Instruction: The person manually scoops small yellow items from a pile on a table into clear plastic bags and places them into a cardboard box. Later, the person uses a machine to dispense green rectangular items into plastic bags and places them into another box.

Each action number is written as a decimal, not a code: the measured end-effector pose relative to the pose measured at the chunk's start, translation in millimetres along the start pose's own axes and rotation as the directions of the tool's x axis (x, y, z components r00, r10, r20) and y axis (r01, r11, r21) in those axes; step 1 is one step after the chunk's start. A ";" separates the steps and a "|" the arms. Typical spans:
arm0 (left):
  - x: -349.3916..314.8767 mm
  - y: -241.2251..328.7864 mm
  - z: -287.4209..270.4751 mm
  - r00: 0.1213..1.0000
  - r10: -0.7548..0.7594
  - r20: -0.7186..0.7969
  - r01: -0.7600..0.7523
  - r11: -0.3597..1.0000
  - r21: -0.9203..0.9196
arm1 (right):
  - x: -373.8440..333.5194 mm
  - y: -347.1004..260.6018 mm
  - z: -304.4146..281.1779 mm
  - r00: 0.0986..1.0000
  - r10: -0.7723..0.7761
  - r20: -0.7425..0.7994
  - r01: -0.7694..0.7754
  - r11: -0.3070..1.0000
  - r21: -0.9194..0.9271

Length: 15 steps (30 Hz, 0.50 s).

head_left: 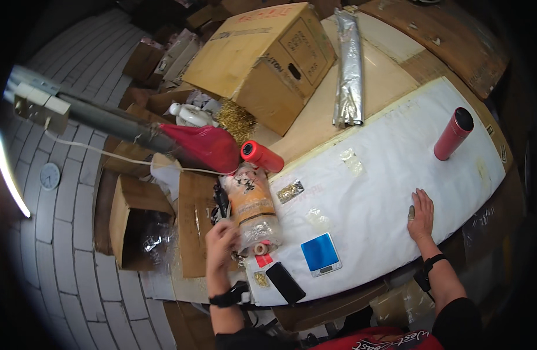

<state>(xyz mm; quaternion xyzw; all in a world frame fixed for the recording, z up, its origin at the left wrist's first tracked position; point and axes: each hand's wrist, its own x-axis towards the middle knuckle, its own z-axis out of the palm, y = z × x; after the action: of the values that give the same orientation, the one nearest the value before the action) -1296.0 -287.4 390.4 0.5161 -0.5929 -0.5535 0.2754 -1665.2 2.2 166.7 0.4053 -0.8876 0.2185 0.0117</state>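
Black phone (285, 283) lies on white cloth (370, 224), blue-topped scale (320, 252) just beside. Left hand (223, 236) blurred, fingers curled, next to clear plastic bag (253, 203) at cloth's left end; cannot tell if it grips anything. Right hand (420, 217) rests flat on cloth, fingers extended slightly apart. Farther: red bottle (264, 157) behind bag, then big cardboard box (239, 61).

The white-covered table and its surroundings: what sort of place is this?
Probably a packing workshop or storeroom: cardboard boxes stand around the white-covered table, which holds what looks like a blue-topped digital scale.
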 end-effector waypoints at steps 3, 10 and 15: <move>-42.5 3.9 -108.0 0.940 0.062 -0.337 -0.062 0.998 0.011 | -0.8 0.3 2.4 1.000 -0.014 -0.019 0.014 1.000 -0.005; -27.3 -19.6 -256.1 0.607 0.274 -0.746 -0.086 0.956 0.281 | -3.0 -3.7 5.1 0.999 -0.031 -0.034 0.031 1.000 -0.006; 0.3 -2.6 -86.5 0.852 0.421 -0.310 -0.292 0.875 0.386 | -1.1 0.7 3.2 0.999 -0.016 -0.039 0.015 1.000 -0.025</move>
<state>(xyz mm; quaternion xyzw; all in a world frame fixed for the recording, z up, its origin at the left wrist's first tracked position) -1217.7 -319.5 408.3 0.5316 -0.6964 -0.2742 0.3965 -1664.4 2.1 163.4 0.4074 -0.8868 0.2154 0.0358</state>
